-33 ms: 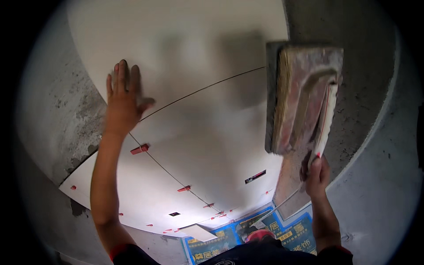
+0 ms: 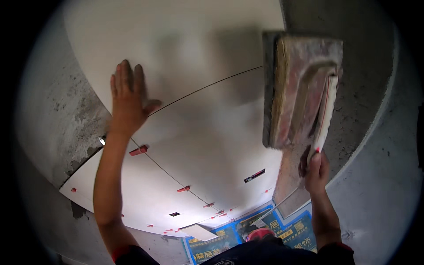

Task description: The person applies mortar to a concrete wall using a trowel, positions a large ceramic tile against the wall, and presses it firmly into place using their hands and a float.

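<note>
My left hand [image 2: 128, 99] lies with fingers spread on a large pale wall tile [image 2: 190, 53], just above the dark joint line at its lower edge. On the right, my right hand [image 2: 317, 172] grips the lower end of a white handle on a big rectangular float [image 2: 304, 88]. The float has a dark pad, a thick yellowish layer and a smeared reddish-grey back with a raised bracket. Its pad side faces the tiles; whether it touches them I cannot tell. Red levelling wedges [image 2: 138, 150] sit along the joint of the tiles [image 2: 194, 145] below.
Bare grey cement wall [image 2: 66, 101] borders the tiles on the left, and rough mortar [image 2: 353, 84] on the right. Rectangular cut-outs [image 2: 255, 176] open in the lower tiles. Below lie blue-edged printed floor sheeting [image 2: 212, 251], a loose pale tile [image 2: 198, 232] and a red round object [image 2: 260, 234].
My left hand has shifted slightly to the right over the tile. The float has risen a little, with my right hand still on its handle.
</note>
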Motion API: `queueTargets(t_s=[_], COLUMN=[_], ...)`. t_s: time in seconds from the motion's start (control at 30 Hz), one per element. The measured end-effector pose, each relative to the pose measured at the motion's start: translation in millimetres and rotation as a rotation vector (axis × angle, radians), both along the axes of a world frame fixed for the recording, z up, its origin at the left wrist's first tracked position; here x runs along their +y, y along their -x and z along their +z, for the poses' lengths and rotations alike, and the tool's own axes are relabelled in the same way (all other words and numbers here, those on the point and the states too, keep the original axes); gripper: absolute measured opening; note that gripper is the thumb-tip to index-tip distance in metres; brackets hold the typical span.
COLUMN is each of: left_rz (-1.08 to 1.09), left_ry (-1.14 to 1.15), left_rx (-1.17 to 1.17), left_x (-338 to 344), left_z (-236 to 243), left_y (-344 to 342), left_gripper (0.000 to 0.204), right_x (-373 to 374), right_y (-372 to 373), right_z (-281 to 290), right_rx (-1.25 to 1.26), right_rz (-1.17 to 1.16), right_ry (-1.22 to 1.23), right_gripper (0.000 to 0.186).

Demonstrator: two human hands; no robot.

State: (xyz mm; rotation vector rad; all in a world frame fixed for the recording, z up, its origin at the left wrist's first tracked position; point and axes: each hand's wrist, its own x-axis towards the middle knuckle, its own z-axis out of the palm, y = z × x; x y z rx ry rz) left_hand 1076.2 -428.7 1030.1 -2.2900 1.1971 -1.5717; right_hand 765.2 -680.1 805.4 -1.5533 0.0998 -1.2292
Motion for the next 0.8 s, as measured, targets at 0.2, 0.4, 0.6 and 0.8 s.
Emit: queueTargets(t_s=[0.2,0.4,0.6,0.8], left_rz=[-0.141,-0.128,-0.29,-0.155], left_ry=[0.059,0.147,0.147,0.415], left_rx=[0.052,0.041,-0.068,-0.206], left_x=[-63,-112,-172,-70], left_z=[-28,-33,-19,101], left_y=[-2,2,-10,-32], left_gripper=[0.114,0.114,0.104,0.086], right_x=[-19,-29,-35,-29], right_y=[-6,-7,-24,-34], right_z=[75,161,215,277], right_rx=[-0.039,-0.17,-0.3,-0.466], right_rz=[-0.144,-0.303,-0.311,-0.287], right_ry=[0.147,0.16,0.156,0.173], right_gripper=[0.044,0.048,0.049,0.047])
